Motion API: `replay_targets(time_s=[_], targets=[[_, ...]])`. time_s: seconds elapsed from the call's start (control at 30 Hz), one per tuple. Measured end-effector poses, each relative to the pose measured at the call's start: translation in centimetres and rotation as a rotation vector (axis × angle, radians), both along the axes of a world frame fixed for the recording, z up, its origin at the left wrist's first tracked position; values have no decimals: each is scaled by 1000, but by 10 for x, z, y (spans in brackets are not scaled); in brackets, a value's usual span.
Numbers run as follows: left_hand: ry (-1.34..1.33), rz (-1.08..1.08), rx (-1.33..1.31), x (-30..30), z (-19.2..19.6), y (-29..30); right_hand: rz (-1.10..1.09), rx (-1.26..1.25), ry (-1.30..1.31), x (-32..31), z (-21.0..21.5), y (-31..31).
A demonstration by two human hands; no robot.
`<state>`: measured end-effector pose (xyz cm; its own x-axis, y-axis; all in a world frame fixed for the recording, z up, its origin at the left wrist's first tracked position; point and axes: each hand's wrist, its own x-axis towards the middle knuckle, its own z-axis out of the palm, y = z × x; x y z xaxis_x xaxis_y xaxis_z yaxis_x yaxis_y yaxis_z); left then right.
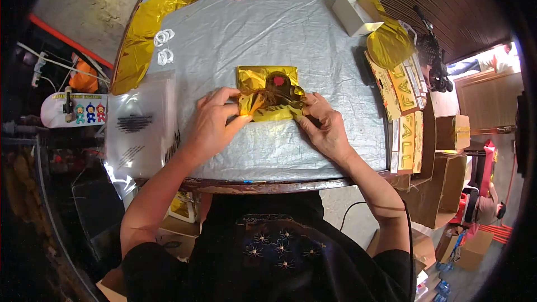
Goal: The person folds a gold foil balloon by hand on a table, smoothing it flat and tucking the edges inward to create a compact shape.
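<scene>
A folded, uninflated gold foil balloon (249, 75) lies on the silver-grey covered table in front of me. A dark brown patch with a red spot shows at its middle, and its near part has a yellowish sheen. At its left edge my left hand (215, 118) is closed, pinching the foil between thumb and fingers. My right hand (325, 127) grips the right edge the same way, thumb toward me. Part of the foil's edges is hidden beneath my fingers.
Clear plastic bags (137, 126) are stacked at left, below two white string coils (164, 37). More flat gold foil (140, 39) lies along the far and left edges. At right are an open white box (357, 15), printed cards (407, 140) and cardboard boxes (444, 187).
</scene>
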<state>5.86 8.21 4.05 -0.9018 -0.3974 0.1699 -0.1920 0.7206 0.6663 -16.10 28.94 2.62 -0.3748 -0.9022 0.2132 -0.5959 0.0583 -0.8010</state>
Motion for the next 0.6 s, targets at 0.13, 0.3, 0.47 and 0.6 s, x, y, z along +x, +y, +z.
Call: replay_targets(time_s=[0.13, 0.3, 0.47, 0.6], targets=[[-104, 4, -71, -4, 6, -1, 3, 35, -43, 1, 1, -1], [-105, 32, -64, -9, 1, -4, -48, 3, -45, 5, -2, 1], [-143, 26, -48, -13, 5, -6, -159, 4, -5, 6, -11, 1], [-150, 28, -45, -12, 5, -8, -138, 36, 70, 6, -4, -1]])
